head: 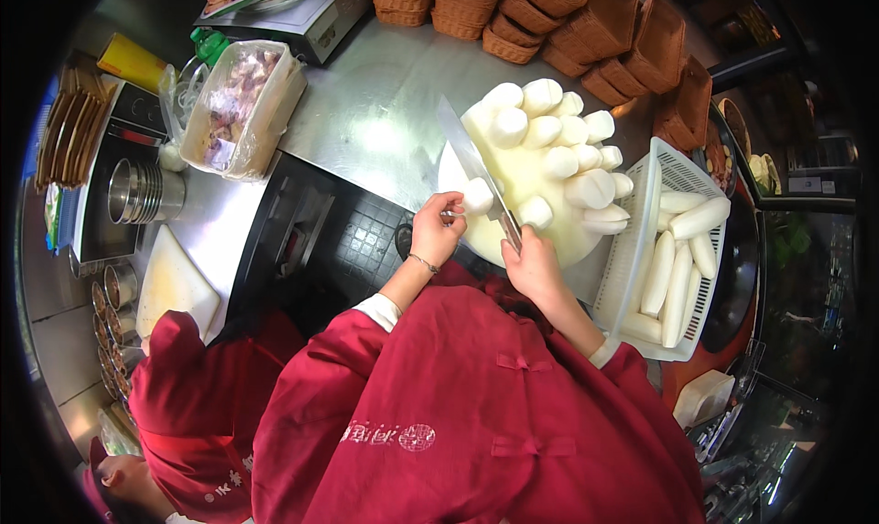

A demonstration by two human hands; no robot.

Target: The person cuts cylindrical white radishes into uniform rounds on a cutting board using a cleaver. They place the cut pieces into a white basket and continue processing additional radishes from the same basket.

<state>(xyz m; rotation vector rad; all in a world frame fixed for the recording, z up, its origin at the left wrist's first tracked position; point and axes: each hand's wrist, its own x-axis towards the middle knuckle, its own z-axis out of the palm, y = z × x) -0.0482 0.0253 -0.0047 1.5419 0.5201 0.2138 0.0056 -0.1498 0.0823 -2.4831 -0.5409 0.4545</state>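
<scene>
My right hand (pixel 534 263) grips the wooden handle of a kitchen knife (pixel 467 138), its broad blade pointing up and left over a round cutting board (pixel 542 246). Just left of the blade lies a cut chunk of peeled white radish (pixel 477 196). My left hand (pixel 439 227) is beside that chunk, its fingers curled and the thumb apart; whether the fingertips touch it is unclear. Another radish chunk (pixel 535 212) sits right of the blade. Several more radish pieces (pixel 571 131) crowd the board's far and right side.
A white slotted basket (pixel 625 287) holds whole peeled radishes (pixel 676 284) at right. Stacked wicker baskets (pixel 549 9) line the back. At left are a plastic tub (pixel 264 139), steel cups (pixel 137 191) and a white chopping board (pixel 185 277). A co-worker (pixel 199 400) stands close on my left.
</scene>
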